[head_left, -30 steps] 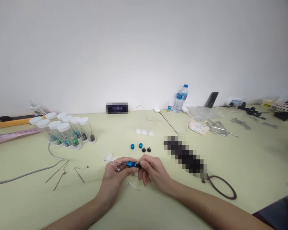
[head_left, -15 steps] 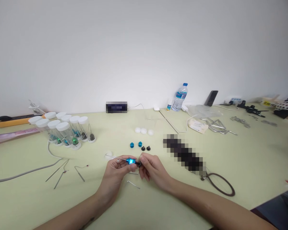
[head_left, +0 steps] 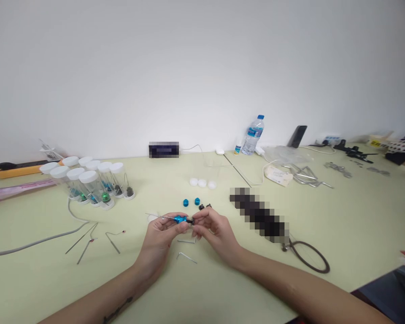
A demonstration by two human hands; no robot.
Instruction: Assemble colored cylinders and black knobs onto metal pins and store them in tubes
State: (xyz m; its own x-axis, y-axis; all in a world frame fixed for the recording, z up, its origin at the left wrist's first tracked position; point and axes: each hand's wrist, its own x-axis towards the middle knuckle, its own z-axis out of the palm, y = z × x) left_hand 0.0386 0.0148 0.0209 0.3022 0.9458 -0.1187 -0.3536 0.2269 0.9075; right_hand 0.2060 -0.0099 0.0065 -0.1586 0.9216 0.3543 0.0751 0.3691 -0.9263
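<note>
My left hand [head_left: 159,234] is closed round a shiny blue metal fitting [head_left: 180,219], with a thin metal rod [head_left: 162,217] sticking out of its left side. At the fitting's right end sits a black stemmed cap [head_left: 191,221], pinched by the fingers of my right hand [head_left: 218,229]. The cap's stem meets the blue fitting; how deep it goes in I cannot tell. Just beyond my hands lie two blue fittings [head_left: 197,201] and two black stemmed caps [head_left: 201,207], partly hidden by my right fingers. Below them rest bent hex keys [head_left: 186,258].
Several clear tubes [head_left: 93,191] with white lids stand at the left. Bent metal rods [head_left: 87,246] lie in front of them. White lids [head_left: 202,183] sit mid-table. A water bottle [head_left: 254,136] stands by the wall; bent wire frames [head_left: 305,175] lie right.
Both hands have risen slightly, and the blue fitting has turned a little. My right fingers have shifted their grip on the black cap and now partly cover the loose caps behind.
</note>
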